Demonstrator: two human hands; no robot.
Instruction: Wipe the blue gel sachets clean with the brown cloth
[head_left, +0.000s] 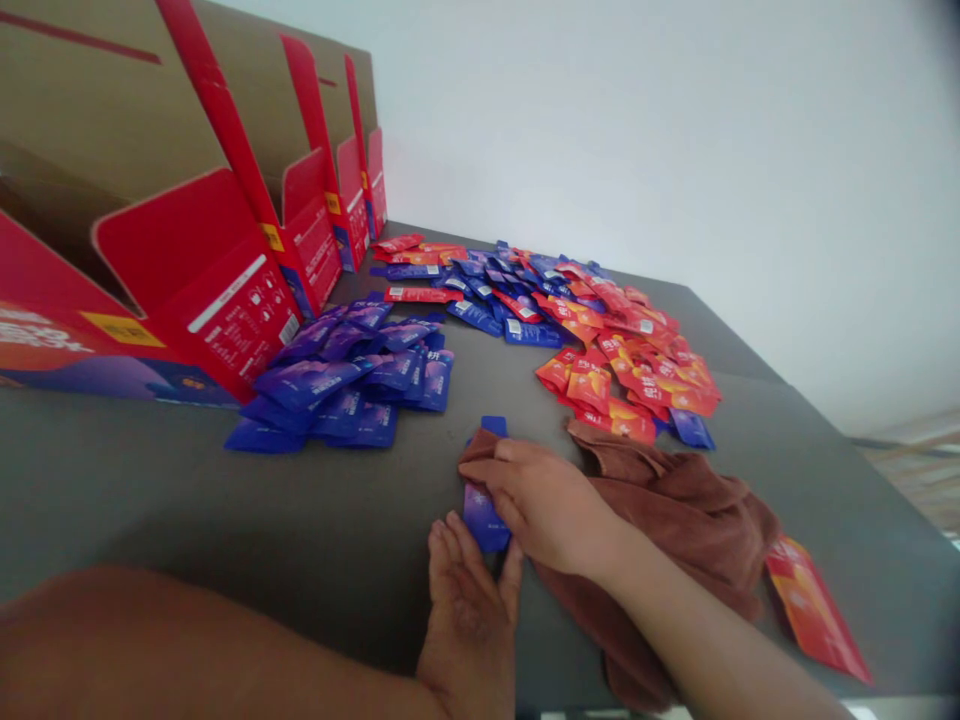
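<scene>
**Blue sachet [480,515] gripped through brown towel [675,510]**

The right hand [544,505] closes its fingers over the sachet through a towel fold. The left hand [469,625] lies open just below it. Red sachets [630,375] lie at 1 o'clock, blue sachets [337,385] at 10 o'clock, beside red cartons [225,290].

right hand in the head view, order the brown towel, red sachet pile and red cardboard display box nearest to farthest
1. Brown towel, touching the right hand, on its right.
2. Red sachet pile, just ahead of the hand.
3. Red cardboard display box, far left.
</scene>
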